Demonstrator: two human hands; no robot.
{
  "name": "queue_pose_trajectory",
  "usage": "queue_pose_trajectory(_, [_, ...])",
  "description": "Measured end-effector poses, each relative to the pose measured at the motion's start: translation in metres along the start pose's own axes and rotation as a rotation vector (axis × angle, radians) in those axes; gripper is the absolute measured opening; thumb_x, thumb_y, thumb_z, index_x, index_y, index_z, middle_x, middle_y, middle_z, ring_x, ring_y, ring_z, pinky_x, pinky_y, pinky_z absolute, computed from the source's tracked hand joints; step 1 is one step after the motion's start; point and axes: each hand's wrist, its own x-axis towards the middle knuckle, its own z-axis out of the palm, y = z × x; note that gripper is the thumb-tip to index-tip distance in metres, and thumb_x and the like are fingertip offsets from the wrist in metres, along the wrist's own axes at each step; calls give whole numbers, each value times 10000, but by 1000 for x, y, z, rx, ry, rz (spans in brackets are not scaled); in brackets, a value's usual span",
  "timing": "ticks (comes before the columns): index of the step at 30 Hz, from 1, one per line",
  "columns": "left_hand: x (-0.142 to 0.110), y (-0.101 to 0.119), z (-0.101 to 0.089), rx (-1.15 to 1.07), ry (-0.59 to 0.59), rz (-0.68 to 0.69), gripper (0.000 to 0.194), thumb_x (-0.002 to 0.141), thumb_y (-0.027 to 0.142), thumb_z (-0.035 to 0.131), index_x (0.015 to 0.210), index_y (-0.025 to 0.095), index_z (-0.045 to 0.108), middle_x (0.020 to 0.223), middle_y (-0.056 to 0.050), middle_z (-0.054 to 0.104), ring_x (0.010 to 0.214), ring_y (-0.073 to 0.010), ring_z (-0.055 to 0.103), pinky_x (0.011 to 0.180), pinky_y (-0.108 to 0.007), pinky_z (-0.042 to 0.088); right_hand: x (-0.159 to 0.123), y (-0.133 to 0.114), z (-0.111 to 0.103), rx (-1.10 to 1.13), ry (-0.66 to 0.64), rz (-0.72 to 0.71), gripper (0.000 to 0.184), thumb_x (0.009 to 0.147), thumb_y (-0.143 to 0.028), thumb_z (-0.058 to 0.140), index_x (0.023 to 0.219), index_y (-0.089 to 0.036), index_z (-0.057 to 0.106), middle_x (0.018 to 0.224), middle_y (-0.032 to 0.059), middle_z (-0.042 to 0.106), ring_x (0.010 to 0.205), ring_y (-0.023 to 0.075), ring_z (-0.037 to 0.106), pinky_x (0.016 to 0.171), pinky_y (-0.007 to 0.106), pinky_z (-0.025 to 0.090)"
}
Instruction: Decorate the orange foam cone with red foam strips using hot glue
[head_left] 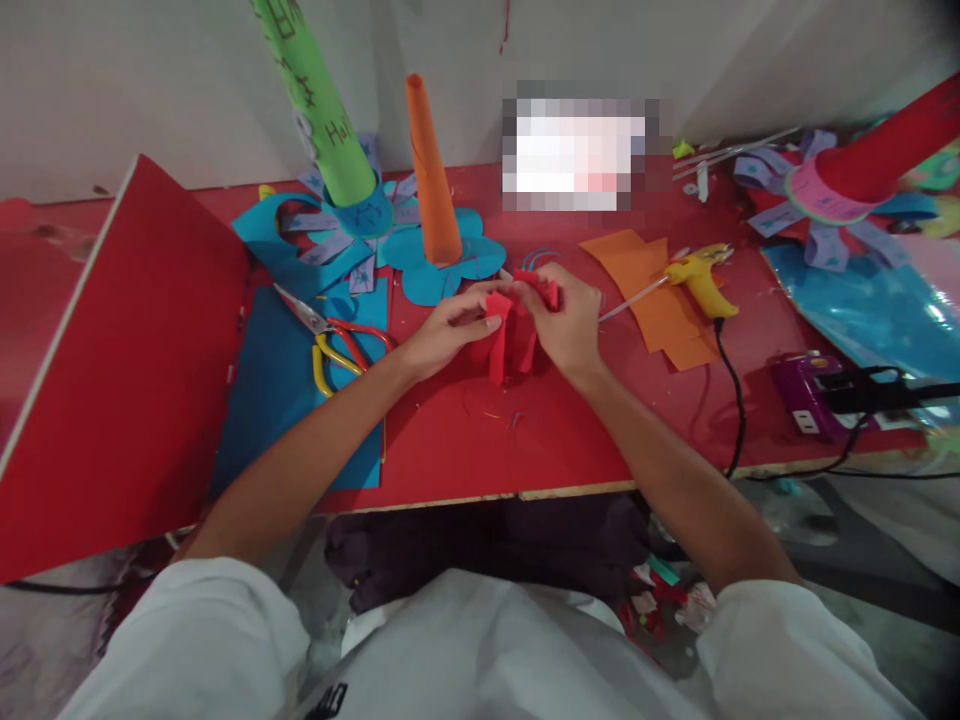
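Note:
Between my two hands, just above the table, is a piece of red paper (498, 340) with folded strips hanging down. My left hand (459, 328) pinches its left side between thumb and fingers. On the other side my right hand (564, 318) is closed on the paper's upper right part; some of its fingertips are hidden. Behind the hands an orange paper cone (433, 190) stands upright on a blue flower-shaped paper base (420, 282). Scissors (330, 335) with red and yellow handles lie left of my left hand, partly on blue paper (281, 375).
A yellow glue gun (701, 280) lies on orange paper (649, 300) at the right, its cord running off the front edge. A green paper tube (322, 120) stands at the back left. A red panel (142, 370) rises at left. A purple box (806, 395) sits far right.

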Motion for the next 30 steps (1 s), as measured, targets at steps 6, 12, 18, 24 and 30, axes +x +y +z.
queue_pose_trajectory(6, [3, -6, 0, 177, 101, 33, 413, 858, 613, 862, 845, 219, 737, 927, -15, 710, 916, -173, 635, 898, -330, 510, -6, -15, 12, 139, -78, 10, 420, 1011, -586, 644, 781, -248, 548, 674, -44, 466, 645, 146, 458, 668, 312, 418])
queue_pose_trajectory(12, [4, -6, -4, 137, 259, 89, 422, 853, 621, 866, 849, 230, 709, 836, 5, 657, 774, -141, 594, 789, -308, 509, 2, -1, 5, 155, -10, 18, 458, 1071, -636, 507, 822, -257, 577, 772, 6, 611, 753, 189, 586, 787, 350, 503])
queue_pose_trajectory(18, [4, -4, -3, 71, 192, 61, 525, 780, 576, 946, 1161, 298, 715, 837, 22, 612, 738, -130, 593, 745, -290, 524, 3, 2, 4, 122, 78, 3, 378, 1088, -585, 501, 952, -264, 647, 971, 59, 721, 891, 226, 666, 881, 402, 548])
queue_pose_trajectory(24, [5, -10, -1, 235, 135, 76, 518, 798, 556, 935, 1145, 255, 695, 849, 9, 610, 702, -134, 533, 700, -309, 468, -1, -8, 7, 124, 87, -16, 348, 1095, -559, 500, 1012, -276, 683, 1070, 70, 755, 1041, 240, 719, 948, 414, 573])
queue_pose_trajectory(30, [3, -12, -2, 351, 65, 55, 438, 857, 491, 873, 1130, 200, 691, 1024, -42, 702, 883, -171, 622, 824, -312, 497, -11, -22, 7, 239, 57, -89, 322, 1106, -513, 495, 1095, -296, 733, 1062, 53, 800, 995, 224, 765, 998, 432, 585])
